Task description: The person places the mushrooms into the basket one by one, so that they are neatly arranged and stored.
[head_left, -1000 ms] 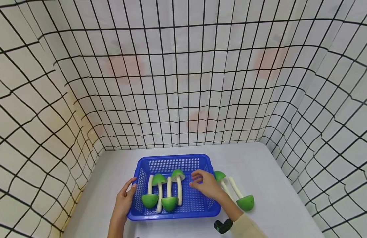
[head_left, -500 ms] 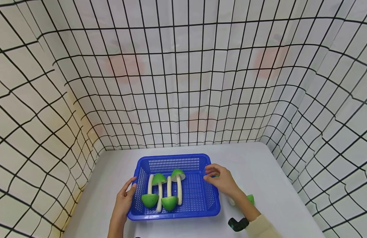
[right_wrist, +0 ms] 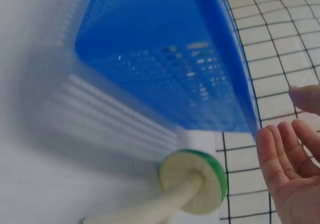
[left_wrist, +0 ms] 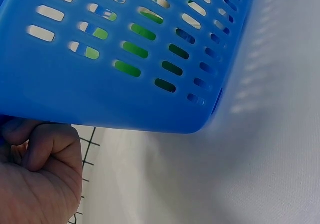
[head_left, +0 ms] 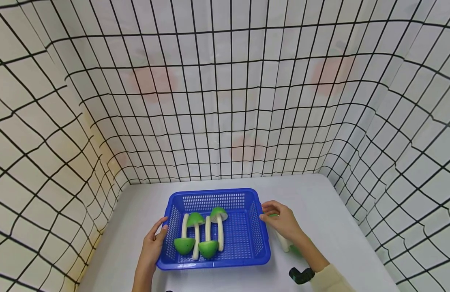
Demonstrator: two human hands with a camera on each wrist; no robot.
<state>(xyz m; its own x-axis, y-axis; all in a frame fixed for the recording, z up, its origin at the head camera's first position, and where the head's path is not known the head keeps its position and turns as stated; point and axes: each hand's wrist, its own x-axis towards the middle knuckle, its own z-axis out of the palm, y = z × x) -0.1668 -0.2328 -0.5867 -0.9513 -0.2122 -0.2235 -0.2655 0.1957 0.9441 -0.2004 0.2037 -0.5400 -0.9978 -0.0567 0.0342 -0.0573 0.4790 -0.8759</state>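
A blue plastic basket [head_left: 213, 266] sits on the white table, with several green-capped toy mushrooms [head_left: 208, 248] lying side by side in its left part, caps alternating front and back. My left hand [head_left: 151, 245] holds the basket's left rim; in the left wrist view its fingers curl at the rim [left_wrist: 100, 119]. Just outside the right rim is my right hand [head_left: 283, 223], holding nothing, with loosely bent fingers and the thumb apart. Beneath it lie loose mushrooms, partly hidden by hand and forearm; one pale stem [head_left: 283, 242] shows, and a mushroom [right_wrist: 192, 184] appears in the right wrist view.
Black wire-like grid lines [head_left: 230, 109] cover the pale walls behind and on both sides. The white tabletop [head_left: 331, 227] extends right of the basket. A small black device [head_left: 301, 275] is at the right wrist, by a beige sleeve [head_left: 331, 280].
My right hand has moved from above the basket's right part out over its right rim to the loose mushrooms. The left hand and the mushrooms in the basket stay put.
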